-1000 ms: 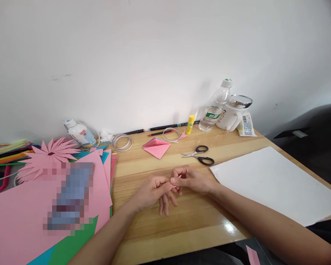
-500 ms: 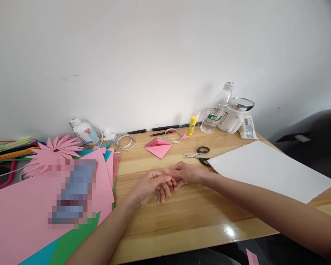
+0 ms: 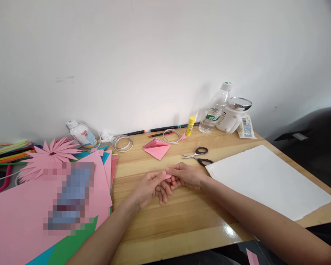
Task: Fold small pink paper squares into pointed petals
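Note:
Between both hands, above the middle of the wooden table (image 3: 160, 235), is a small piece of pink paper (image 3: 167, 177), mostly covered by fingers. My left hand (image 3: 153, 187) pinches its left side with thumb and forefinger, the other fingers curled below. From the right, my right hand (image 3: 184, 175) grips the same piece, its thumb on top. Just behind the hands lies a folded pink paper stack (image 3: 157, 148). Black-handled scissors (image 3: 197, 156) rest partly spread behind my right hand.
Pink sheets (image 3: 19, 217) and a pink paper star (image 3: 53, 152) cover the left side. White paper (image 3: 267, 180) lies right. Along the wall stand a glue stick (image 3: 190, 126), a water bottle (image 3: 213, 110), a mug (image 3: 230, 117) and a white spray bottle (image 3: 82, 134).
My left thumb has shifted toward my right thumb over the pink piece, and more of its pink surface shows. The view has moved slightly; the white paper appears turned a little.

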The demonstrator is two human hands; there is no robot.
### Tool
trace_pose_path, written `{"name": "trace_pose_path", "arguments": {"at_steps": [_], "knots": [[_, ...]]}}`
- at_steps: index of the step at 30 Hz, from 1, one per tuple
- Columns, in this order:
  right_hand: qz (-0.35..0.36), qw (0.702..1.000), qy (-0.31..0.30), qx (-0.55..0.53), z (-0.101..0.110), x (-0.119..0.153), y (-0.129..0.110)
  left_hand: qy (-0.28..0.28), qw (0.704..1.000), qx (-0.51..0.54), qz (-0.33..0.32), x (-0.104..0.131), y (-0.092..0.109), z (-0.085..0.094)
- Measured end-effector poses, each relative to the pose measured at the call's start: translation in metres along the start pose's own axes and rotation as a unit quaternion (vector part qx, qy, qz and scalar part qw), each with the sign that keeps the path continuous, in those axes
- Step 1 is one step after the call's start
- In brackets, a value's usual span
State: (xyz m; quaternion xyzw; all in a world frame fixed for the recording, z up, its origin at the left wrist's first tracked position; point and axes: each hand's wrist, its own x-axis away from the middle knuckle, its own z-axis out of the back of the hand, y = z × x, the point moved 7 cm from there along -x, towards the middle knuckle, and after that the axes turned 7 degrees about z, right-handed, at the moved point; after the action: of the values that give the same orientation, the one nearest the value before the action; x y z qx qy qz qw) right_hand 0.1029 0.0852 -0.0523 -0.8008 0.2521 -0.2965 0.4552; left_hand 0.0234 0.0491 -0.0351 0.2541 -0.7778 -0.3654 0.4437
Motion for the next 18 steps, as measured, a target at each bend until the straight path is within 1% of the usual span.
{"name": "trace_pose_path", "arguments": {"at_steps": [2,5,8,10,11,12,13,14,16,17,18], "knots": [[0.001,1.0,0.003,0.007,0.0,0.0,0.001,0.001,1.0,-0.002,-0.002,0.0,0.001,0.0],[0.005,1.0,-0.009,0.018,-0.002,0.0,0.0,-0.005,1.0,-0.008,-0.002,0.001,0.002,0.0],[-0.009,0.999,-0.006,0.038,-0.002,0.002,-0.002,-0.012,1.0,-0.009,-0.003,0.002,0.002,-0.001],[0.002,0.997,0.035,0.065,0.003,0.005,-0.011,-0.009,1.0,-0.002,-0.003,0.003,0.002,0.001],[0.027,0.993,0.073,0.091,0.007,0.008,-0.019,-0.006,1.0,0.004,-0.002,0.003,0.002,0.001],[0.067,0.982,0.122,0.129,0.011,0.013,-0.032,-0.002,1.0,0.011,0.0,0.003,0.001,0.002],[0.121,0.96,0.177,0.179,0.014,0.02,-0.047,0.001,1.0,0.017,0.003,0.002,0.001,0.003],[0.187,0.923,0.234,0.24,0.014,0.031,-0.066,0.004,1.0,0.02,0.004,0.002,0.0,0.003],[0.316,0.825,0.326,0.337,0.003,0.063,-0.102,0.006,1.0,0.022,0.005,0.001,-0.001,0.003],[0.373,0.788,0.345,0.348,-0.007,0.08,-0.117,0.006,1.0,0.023,0.006,0.001,-0.001,0.003],[0.428,0.773,0.334,0.328,-0.017,0.096,-0.129,0.005,1.0,0.023,0.006,0.001,-0.002,0.003]]}}
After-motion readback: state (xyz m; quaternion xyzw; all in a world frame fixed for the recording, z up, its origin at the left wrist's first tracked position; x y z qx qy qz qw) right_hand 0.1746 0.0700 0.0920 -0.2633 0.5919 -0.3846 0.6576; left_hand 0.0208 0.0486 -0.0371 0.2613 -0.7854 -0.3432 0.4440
